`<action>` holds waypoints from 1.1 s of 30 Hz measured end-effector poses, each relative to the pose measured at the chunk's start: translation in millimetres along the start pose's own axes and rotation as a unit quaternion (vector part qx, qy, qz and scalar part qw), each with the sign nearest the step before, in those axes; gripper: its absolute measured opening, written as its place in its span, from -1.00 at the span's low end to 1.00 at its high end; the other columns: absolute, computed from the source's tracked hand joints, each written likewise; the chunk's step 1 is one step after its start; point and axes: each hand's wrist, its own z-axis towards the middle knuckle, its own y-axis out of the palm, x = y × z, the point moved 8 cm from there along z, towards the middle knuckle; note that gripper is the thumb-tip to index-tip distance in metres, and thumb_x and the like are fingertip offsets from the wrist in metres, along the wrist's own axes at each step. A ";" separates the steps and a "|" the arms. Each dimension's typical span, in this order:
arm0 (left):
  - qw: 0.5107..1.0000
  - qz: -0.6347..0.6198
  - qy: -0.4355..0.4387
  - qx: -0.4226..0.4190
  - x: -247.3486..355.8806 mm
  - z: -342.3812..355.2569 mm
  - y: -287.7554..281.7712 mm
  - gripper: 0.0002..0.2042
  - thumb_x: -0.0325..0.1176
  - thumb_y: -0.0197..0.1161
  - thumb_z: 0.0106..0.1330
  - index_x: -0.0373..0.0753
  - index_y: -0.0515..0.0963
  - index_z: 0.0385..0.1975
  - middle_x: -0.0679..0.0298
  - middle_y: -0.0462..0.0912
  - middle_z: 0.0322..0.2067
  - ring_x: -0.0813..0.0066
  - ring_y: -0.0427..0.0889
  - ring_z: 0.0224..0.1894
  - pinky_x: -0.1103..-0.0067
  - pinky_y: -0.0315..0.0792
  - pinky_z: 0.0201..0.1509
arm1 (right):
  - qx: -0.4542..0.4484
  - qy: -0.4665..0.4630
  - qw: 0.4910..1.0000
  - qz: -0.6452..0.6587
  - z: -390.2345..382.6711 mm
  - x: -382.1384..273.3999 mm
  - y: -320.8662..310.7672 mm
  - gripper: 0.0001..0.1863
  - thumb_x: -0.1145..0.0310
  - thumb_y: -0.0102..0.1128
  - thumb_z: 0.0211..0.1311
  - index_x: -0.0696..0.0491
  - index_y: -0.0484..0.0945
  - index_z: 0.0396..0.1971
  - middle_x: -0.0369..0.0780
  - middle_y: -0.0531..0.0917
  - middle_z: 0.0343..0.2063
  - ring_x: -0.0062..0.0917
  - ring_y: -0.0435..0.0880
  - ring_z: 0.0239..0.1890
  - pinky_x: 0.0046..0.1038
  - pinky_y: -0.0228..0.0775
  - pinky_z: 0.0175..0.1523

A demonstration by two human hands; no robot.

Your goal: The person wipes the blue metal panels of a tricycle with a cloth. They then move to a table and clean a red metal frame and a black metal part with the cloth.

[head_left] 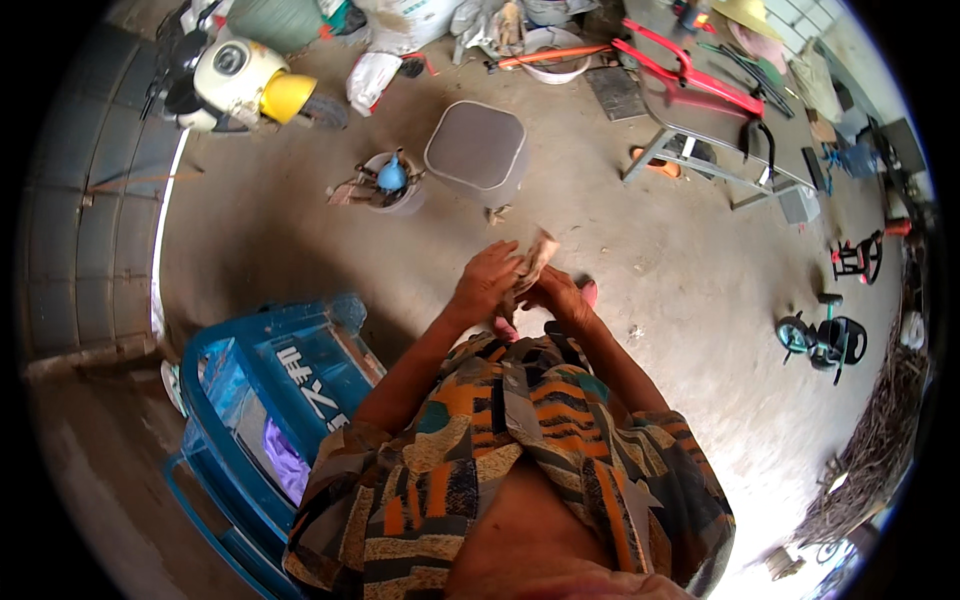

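Observation:
In front of my body, between my two hands, is a crumpled tan-brown piece that looks like cloth or a dirty glove (541,250). My left hand (484,284) is bent against its left side, fingers curled toward it. From the right, my right hand (560,297) closes on its lower part, and those fingertips are partly hidden. The upper end of the piece sticks out above both hands. Beyond them stands a grey square-topped stool (478,145), with a small scrap (498,214) on the floor at its near side.
Left of the stool is a bucket (405,200) holding a blue item (392,174). A blue three-wheeler (235,375) stands close on my left. A scooter (235,80) is at far left, a metal-legged table (690,130) at far right. A child's tricycle (828,340) and brushwood (880,420) lie rightward.

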 end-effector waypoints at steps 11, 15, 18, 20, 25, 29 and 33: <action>0.955 -0.179 -0.220 -0.083 36.9 123.9 126.4 -0.71 -0.37 0.17 0.26 -0.40 0.49 -0.08 0.15 0.60 -0.28 0.54 0.56 -0.32 0.60 0.44 -0.22 | 0.177 -0.069 0.961 0.199 -37.4 -83.4 -159.3 -0.77 0.39 0.16 0.16 0.16 0.52 -0.20 -0.24 0.62 -0.37 -0.54 0.61 -0.37 -0.51 0.47 -0.22; 0.958 -0.170 -0.194 -0.130 40.9 163.7 167.8 -0.82 -0.43 0.20 0.18 -0.41 0.53 -0.30 0.24 0.60 -0.51 0.61 0.50 -0.44 0.63 0.40 -0.35 | 0.226 -0.130 0.955 0.145 -66.9 -130.0 -192.0 -0.76 0.40 0.25 0.11 0.15 0.54 -0.23 -0.27 0.62 -0.38 -0.61 0.57 -0.38 -0.55 0.44 -0.25; 0.963 -0.159 -0.180 -0.125 58.4 190.2 178.2 -0.88 -0.48 0.20 0.14 -0.42 0.52 -0.39 0.24 0.59 -0.50 0.60 0.50 -0.45 0.61 0.41 -0.35 | 0.256 -0.173 0.950 0.047 -84.6 -148.5 -219.2 -0.77 0.39 0.23 0.14 0.14 0.53 -0.21 -0.31 0.62 -0.37 -0.63 0.57 -0.38 -0.57 0.43 -0.27; 0.939 -0.256 -0.217 -0.075 49.9 199.1 185.3 -0.91 -0.52 0.18 0.15 -0.39 0.53 -0.39 0.29 0.59 -0.49 0.61 0.49 -0.44 0.62 0.42 -0.34 | 0.252 -0.171 0.950 0.069 -92.6 -145.4 -233.4 -0.74 0.37 0.24 0.18 0.12 0.52 -0.16 -0.32 0.62 -0.34 -0.66 0.57 -0.34 -0.61 0.42 -0.28; 0.850 -0.410 -0.329 0.039 15.8 217.5 189.2 -0.92 -0.57 0.13 0.21 -0.35 0.52 -0.33 0.30 0.55 -0.43 0.60 0.50 -0.39 0.62 0.44 -0.31 | 0.264 -0.129 0.947 0.126 -99.6 -128.3 -254.5 -0.71 0.40 0.22 0.22 0.17 0.51 -0.09 -0.27 0.64 -0.30 -0.63 0.60 -0.35 -0.57 0.46 -0.26; 0.733 -0.551 -0.397 0.041 7.0 235.8 186.8 -0.93 -0.57 0.12 0.24 -0.32 0.51 -0.31 0.30 0.51 -0.41 0.57 0.50 -0.39 0.61 0.46 -0.29 | 0.249 -0.131 0.949 0.140 -87.2 -137.2 -257.4 -0.73 0.41 0.15 0.27 0.16 0.50 -0.06 -0.25 0.65 -0.30 -0.58 0.62 -0.36 -0.54 0.46 -0.31; 0.847 -0.409 -0.323 -0.102 2.7 282.7 173.9 -0.82 -0.51 0.16 0.25 -0.37 0.52 -0.17 0.24 0.56 -0.39 0.59 0.51 -0.38 0.64 0.43 -0.34 | 0.215 -0.228 0.918 0.243 -58.4 -181.4 -253.3 -0.74 0.49 0.12 0.26 0.19 0.49 -0.05 -0.19 0.62 -0.20 -0.50 0.61 -0.19 -0.41 0.48 -0.06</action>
